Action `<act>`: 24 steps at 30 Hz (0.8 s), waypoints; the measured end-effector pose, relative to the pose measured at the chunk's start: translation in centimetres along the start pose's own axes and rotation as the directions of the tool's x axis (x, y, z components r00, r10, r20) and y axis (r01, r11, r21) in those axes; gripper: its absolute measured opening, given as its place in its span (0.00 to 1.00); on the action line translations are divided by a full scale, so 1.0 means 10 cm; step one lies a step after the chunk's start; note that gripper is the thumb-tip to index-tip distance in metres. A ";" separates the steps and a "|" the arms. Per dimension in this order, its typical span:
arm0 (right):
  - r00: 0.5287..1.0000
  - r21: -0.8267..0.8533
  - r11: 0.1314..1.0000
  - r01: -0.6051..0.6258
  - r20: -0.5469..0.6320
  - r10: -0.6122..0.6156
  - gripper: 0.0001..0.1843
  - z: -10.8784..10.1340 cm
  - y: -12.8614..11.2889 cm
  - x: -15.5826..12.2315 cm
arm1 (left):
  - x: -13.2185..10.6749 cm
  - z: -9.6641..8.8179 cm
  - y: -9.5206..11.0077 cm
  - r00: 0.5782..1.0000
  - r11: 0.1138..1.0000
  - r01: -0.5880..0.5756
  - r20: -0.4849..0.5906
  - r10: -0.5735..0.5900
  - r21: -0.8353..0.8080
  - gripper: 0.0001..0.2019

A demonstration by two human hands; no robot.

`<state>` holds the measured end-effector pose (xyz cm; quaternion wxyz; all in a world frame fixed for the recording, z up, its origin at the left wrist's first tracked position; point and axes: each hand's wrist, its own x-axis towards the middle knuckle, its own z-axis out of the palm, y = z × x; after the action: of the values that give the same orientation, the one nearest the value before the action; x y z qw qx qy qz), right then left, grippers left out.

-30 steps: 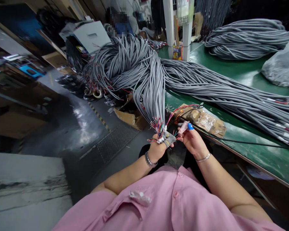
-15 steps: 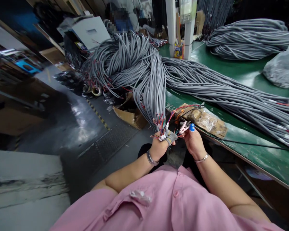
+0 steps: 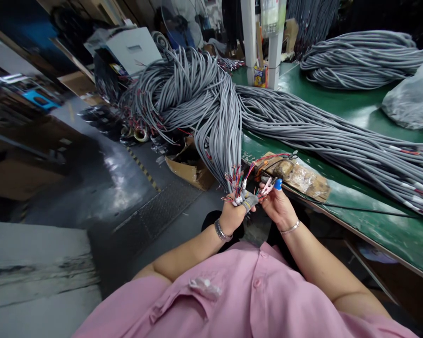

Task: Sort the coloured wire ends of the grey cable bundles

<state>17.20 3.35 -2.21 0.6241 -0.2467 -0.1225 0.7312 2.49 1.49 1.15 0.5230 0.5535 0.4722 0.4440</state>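
My left hand is closed around a bunch of grey cable ends. Stripped coloured wires and white-wrapped ends stick up out of the grip, and a grey cot covers the thumb. Close on its right is my right hand, with a blue cot on the raised thumb. A small pink clip sits between that thumb and the fingers, which are closed on it. Thin wires from the left hand's bunch reach the right fingertips, where their tips are partly hidden. Red and purple wires run from the bunch toward a wooden block.
A thick bundle of grey cables drapes over the green bench and hangs at its left edge. More cable lies coiled behind, beside a clear plastic bag. Below stands an open cardboard box.
My right hand has shifted slightly left, closer to my left hand, and its thumb has come nearer the pink clip. My left hand keeps its hold on the cable ends.
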 end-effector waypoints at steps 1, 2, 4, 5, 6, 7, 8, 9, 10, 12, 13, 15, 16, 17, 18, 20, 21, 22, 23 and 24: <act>1.000 0.005 1.000 0.004 -0.012 -0.004 0.15 0.00 0.00 0.00 | 0.00 0.00 -0.01 1.000 1.000 -0.003 -0.004 0.003 0.000 0.12; 1.000 0.010 1.000 0.006 -0.019 -0.005 0.14 0.01 0.00 0.00 | 0.00 0.01 -0.01 1.000 1.000 -0.007 -0.006 0.007 0.000 0.12; 1.000 0.013 1.000 0.009 -0.017 -0.008 0.15 0.02 0.00 0.00 | 0.00 0.01 -0.02 1.000 1.000 -0.009 -0.004 0.009 0.003 0.12; 1.000 0.013 1.000 0.010 -0.010 -0.010 0.15 0.02 0.00 -0.01 | 0.00 0.01 -0.02 1.000 1.000 -0.008 -0.003 0.008 0.003 0.12; 1.000 0.013 1.000 0.012 -0.003 -0.011 0.16 0.03 0.00 -0.02 | 0.00 0.01 -0.03 1.000 1.000 -0.007 -0.001 0.007 0.003 0.12; 1.000 0.012 1.000 0.012 0.006 -0.012 0.18 0.03 0.01 -0.02 | -0.01 0.01 -0.03 1.000 1.000 -0.007 0.000 0.007 0.002 0.13; 1.000 0.012 1.000 0.012 0.015 -0.012 0.19 0.03 0.01 -0.03 | -0.01 0.00 -0.03 1.000 1.000 -0.007 0.003 0.007 0.001 0.13; 1.000 0.013 1.000 0.008 0.028 -0.008 0.21 0.02 0.01 -0.04 | -0.02 -0.01 -0.03 1.000 1.000 -0.009 0.008 0.009 -0.002 0.14; 0.999 0.013 1.000 0.001 0.044 -0.001 0.23 0.02 0.01 -0.05 | -0.03 -0.01 -0.03 1.000 1.000 -0.013 0.013 0.013 -0.007 0.14; 0.996 -0.007 1.000 -0.024 0.087 0.025 0.27 -0.02 0.01 -0.08 | -0.05 -0.04 -0.02 1.000 1.000 -0.019 0.018 0.020 -0.010 0.14; 0.993 -0.033 0.999 -0.043 0.111 0.046 0.28 -0.05 0.00 -0.09 | -0.06 -0.05 -0.01 1.000 1.000 -0.022 0.019 0.022 -0.005 0.14; 0.982 -0.128 0.988 -0.085 0.155 0.105 0.29 -0.11 -0.04 -0.12 | -0.08 -0.07 0.01 0.999 0.999 -0.030 0.028 0.030 0.025 0.13; 0.975 -0.191 0.976 -0.105 0.176 0.139 0.29 -0.15 -0.07 -0.14 | -0.08 -0.09 0.02 0.999 0.998 -0.038 0.038 0.037 0.050 0.13; 0.966 -0.260 0.958 -0.119 0.194 0.173 0.29 -0.18 -0.10 -0.17 | -0.09 -0.10 0.02 0.998 0.996 -0.050 0.052 0.046 0.080 0.13; 0.957 -0.330 0.936 -0.126 0.207 0.202 0.28 -0.20 -0.14 -0.19 | -0.10 -0.11 0.02 0.996 0.992 -0.066 0.067 0.059 0.110 0.13; 0.946 -0.461 0.879 -0.120 0.214 0.242 0.24 -0.22 -0.23 -0.24 | -0.10 -0.12 0.02 0.993 0.982 -0.094 0.088 0.081 0.165 0.13; 0.945 -0.521 0.847 -0.110 0.209 0.252 0.22 -0.21 -0.27 -0.26 | -0.10 -0.13 0.01 0.992 0.977 -0.106 0.094 0.090 0.186 0.13; 0.946 -0.571 0.816 -0.096 0.202 0.253 0.20 -0.20 -0.29 -0.28 | -0.11 -0.13 0.01 0.990 0.972 -0.117 0.100 0.098 0.202 0.13; 0.951 -0.608 0.790 -0.077 0.194 0.242 0.19 -0.17 -0.31 -0.30 | -0.11 -0.13 0.01 0.989 0.968 -0.128 0.106 0.107 0.214 0.13; 0.957 -0.630 0.775 -0.057 0.186 0.221 0.18 -0.14 -0.31 -0.32 | -0.11 -0.13 0.02 0.987 0.965 -0.139 0.110 0.116 0.222 0.13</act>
<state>20.87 0.63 -1.21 0.4320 -0.3515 -0.4139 0.7201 1.04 0.64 1.39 0.4481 0.6601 0.4578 0.3922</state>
